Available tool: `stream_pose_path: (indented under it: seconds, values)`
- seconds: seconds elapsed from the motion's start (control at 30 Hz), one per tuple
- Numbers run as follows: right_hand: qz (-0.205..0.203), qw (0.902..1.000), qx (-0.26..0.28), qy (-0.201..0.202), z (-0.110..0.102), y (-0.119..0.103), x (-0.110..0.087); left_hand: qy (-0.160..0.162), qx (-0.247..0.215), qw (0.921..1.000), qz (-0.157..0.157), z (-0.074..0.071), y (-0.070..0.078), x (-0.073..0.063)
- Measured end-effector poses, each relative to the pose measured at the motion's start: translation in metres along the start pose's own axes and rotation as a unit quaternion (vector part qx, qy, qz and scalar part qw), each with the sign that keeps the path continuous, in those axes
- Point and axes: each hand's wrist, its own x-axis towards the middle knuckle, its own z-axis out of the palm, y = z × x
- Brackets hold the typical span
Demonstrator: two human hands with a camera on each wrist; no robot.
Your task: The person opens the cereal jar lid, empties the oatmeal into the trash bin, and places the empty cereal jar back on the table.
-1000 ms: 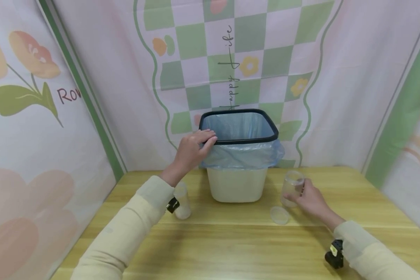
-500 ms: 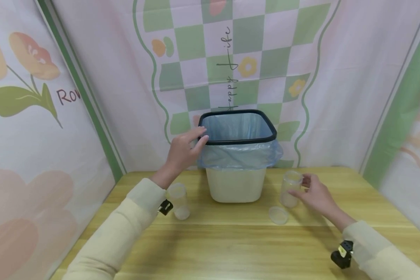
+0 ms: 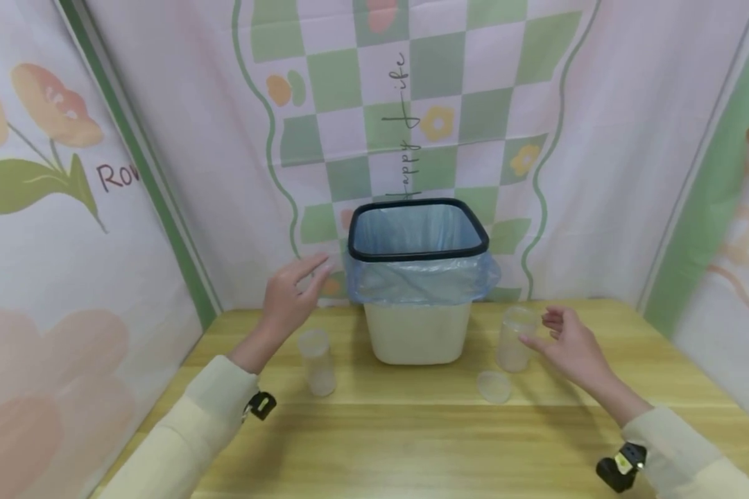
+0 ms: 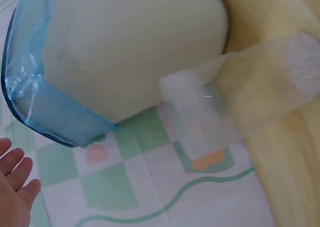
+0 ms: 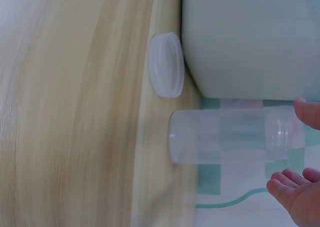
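Note:
My left hand [image 3: 290, 294] is raised to the left of the bin, fingers extended and holding nothing. Below it stands a clear lidded jar [image 3: 317, 364]; in the left wrist view this jar [image 4: 240, 92] shows whitish stuff at its bottom. An uncapped clear jar [image 3: 515, 341] stands upright right of the bin. Beside it is my right hand [image 3: 571, 346], thumb and fingers spread apart near the mouth. The right wrist view shows the jar [image 5: 225, 136] between the spread thumb and fingers, not gripped. A clear round lid [image 3: 494, 387] lies on the table in front of that jar.
A cream waste bin [image 3: 417, 336] with a blue liner bag [image 3: 421, 281] and black rim ring [image 3: 419, 256] stands at the back middle of the wooden table [image 3: 399, 443]. Patterned curtains [image 3: 337, 83] hang behind and at both sides.
My left hand has left the bin's rim and moved left and down toward the lidded jar. My right hand has let go of the uncapped jar and drawn slightly right.

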Motion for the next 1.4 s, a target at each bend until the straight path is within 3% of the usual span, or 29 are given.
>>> stream_pose_path:
  seconds: [0.37, 0.6, 0.7, 0.83, 1.07, 1.4]
  values:
    - [-0.033, 0.9987, -0.001, 0.04, -0.002, -0.019, -0.012, -0.027, -0.022, 0.9942, -0.102, -0.011, -0.017, -0.053]
    - [-0.061, 0.9969, 0.003, 0.049, 0.005, -0.028, -0.022, -0.04, -0.01, 0.9901, -0.134, -0.01, -0.021, -0.082]
    - [-0.072, 0.9962, 0.007, 0.048, 0.01, -0.033, -0.027, -0.053, -0.015, 0.9854, -0.161, -0.009, -0.024, -0.093]
    - [-0.089, 0.995, 0.013, 0.043, 0.017, -0.04, -0.031, -0.072, -0.033, 0.9726, -0.219, -0.007, -0.027, -0.107]
    - [-0.122, 0.9909, 0.037, 0.043, 0.034, -0.05, -0.038, -0.1, -0.091, 0.9371, -0.322, -0.001, -0.028, -0.123]
    - [-0.111, 0.9918, 0.062, 0.009, 0.063, -0.054, -0.048, -0.107, -0.148, 0.909, -0.375, 0.011, -0.022, -0.137]
